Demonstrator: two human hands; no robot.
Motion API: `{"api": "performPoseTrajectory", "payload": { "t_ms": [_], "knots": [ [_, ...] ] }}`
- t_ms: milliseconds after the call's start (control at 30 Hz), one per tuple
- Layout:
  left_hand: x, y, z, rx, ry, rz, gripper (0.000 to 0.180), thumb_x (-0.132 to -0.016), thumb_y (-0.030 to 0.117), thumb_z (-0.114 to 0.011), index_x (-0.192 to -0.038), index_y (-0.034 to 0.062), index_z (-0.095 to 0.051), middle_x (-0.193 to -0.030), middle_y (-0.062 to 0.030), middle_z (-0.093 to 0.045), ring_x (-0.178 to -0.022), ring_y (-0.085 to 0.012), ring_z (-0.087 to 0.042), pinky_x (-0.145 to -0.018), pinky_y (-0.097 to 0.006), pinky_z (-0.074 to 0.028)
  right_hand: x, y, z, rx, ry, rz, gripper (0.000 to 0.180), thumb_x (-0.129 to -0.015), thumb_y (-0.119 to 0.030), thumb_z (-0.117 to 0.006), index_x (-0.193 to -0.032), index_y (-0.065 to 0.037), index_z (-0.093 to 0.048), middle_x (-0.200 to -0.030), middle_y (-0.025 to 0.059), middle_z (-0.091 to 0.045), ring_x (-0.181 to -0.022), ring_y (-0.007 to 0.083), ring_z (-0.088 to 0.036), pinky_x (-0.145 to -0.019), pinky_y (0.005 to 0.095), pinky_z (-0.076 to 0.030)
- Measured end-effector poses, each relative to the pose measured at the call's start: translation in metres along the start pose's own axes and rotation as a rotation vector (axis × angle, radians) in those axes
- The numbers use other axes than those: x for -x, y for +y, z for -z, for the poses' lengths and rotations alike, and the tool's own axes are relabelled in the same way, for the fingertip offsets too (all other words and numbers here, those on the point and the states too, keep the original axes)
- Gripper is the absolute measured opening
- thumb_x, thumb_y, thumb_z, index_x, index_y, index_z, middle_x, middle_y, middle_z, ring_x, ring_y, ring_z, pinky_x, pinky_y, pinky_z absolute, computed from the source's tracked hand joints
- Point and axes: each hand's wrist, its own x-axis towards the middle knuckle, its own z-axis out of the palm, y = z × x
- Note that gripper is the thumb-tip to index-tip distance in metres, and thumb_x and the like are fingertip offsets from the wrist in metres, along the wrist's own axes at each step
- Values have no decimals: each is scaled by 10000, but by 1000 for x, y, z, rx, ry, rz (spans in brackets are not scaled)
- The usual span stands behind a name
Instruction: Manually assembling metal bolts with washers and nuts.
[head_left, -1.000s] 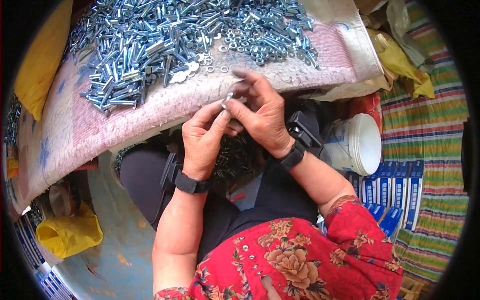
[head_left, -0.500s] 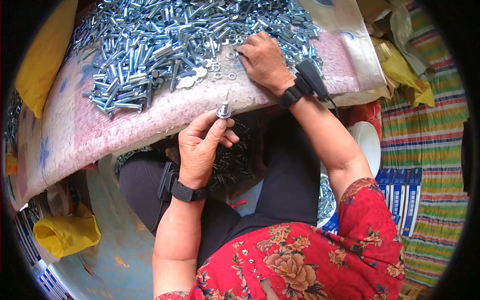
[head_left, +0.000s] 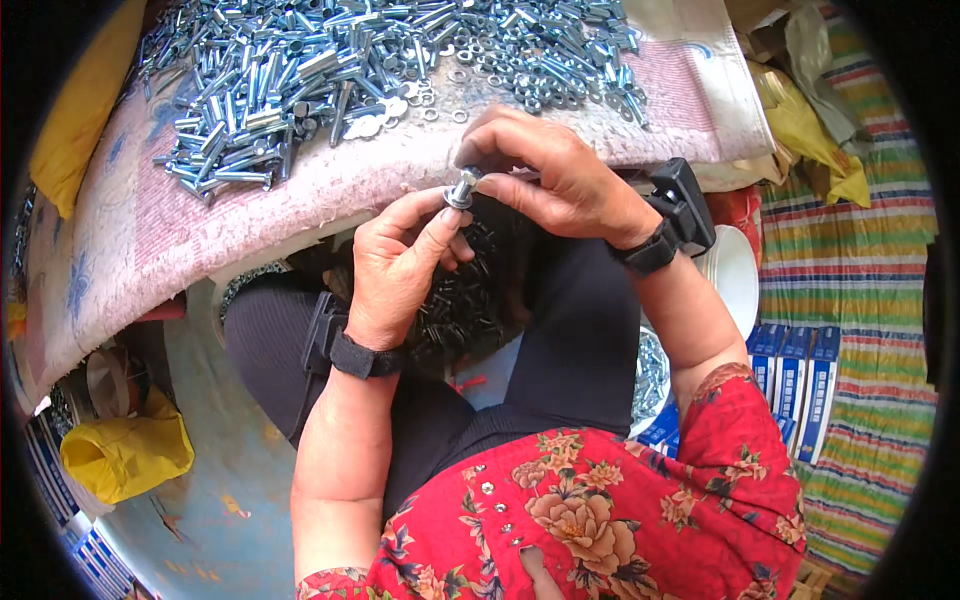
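Just off the table's near edge, my left hand (head_left: 392,268) pinches a silver bolt (head_left: 459,196) with a washer on it, its tip pointing up. The fingers of my right hand (head_left: 560,178) close around a small nut (head_left: 471,174) at the bolt's upper end; the fingertips partly hide it. Beyond my hands, a large heap of loose bolts (head_left: 300,70) covers the far part of the cloth-covered table (head_left: 310,185). White flat washers (head_left: 366,126) and small metal rings lie at the heap's near edge, with hex nuts (head_left: 540,96) to the right.
Below the table edge, dark bolts (head_left: 455,310) lie between my knees. At my right are a white bucket (head_left: 735,285), a container of bolts (head_left: 650,380) and blue boxes (head_left: 795,385) on a striped sheet (head_left: 870,350). A yellow bag (head_left: 130,450) lies at lower left.
My right hand has come from the small parts on the table back to the bolt, bringing a nut to its tip. My left hand stays nearly in place, still holding the bolt.
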Motion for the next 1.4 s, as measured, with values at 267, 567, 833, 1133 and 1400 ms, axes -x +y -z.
{"api": "performPoseTrajectory", "payload": {
  "t_ms": [267, 567, 833, 1133, 1400],
  "knots": [
    [1, -2, -1, -19, -28, -19, 195, -838, 96, -589, -1009, 2, -601, -767, -30, -616, -594, -69, -564, -510, -184, -425, 4, -6, -3, 163, 27, 58, 173, -735, -52, -619, -858, -1, -510, -803, 130, -515, -749, 294, -536, -640, 336, -434],
    [6, -1, -4, -151, -44, -67, 160, -826, 65, -595, -965, -13, -604, -680, -27, -590, -572, -67, -556, -504, -197, -439, 11, -15, -20, 377, 160, -34, 257, -762, -143, -605, -587, -19, -465, -529, 129, -437, -478, 286, -458, -461, 353, -363],
    [15, 4, -10, -37, -57, -20, 151, -828, 41, -578, -965, -15, -609, -792, -22, -595, -612, -74, -563, -534, -204, -449, -3, -40, -53, -73, 591, 45, 390, -844, -355, -464, -1020, -10, -510, -1032, 169, -510, -975, 308, -485, -877, 417, -349],
    [8, 10, 8, 154, -98, 17, 198, -856, 125, -565, -1000, -9, -589, -818, -70, -630, -542, -81, -529, -459, -180, -387, 19, -54, -25, -154, 374, -166, 291, -789, -100, -586, -1064, -10, -554, -827, 96, -555, -741, 214, -537, -673, 301, -429],
    [14, 4, 9, -42, -154, 59, 190, -835, 120, -598, -993, 15, -599, -762, -14, -627, -543, -44, -522, -460, -158, -372, 19, -26, -21, 60, 116, -23, 148, -780, -148, -623, -835, -25, -561, -707, 116, -567, -635, 284, -567, -567, 327, -437]
  ]
}}
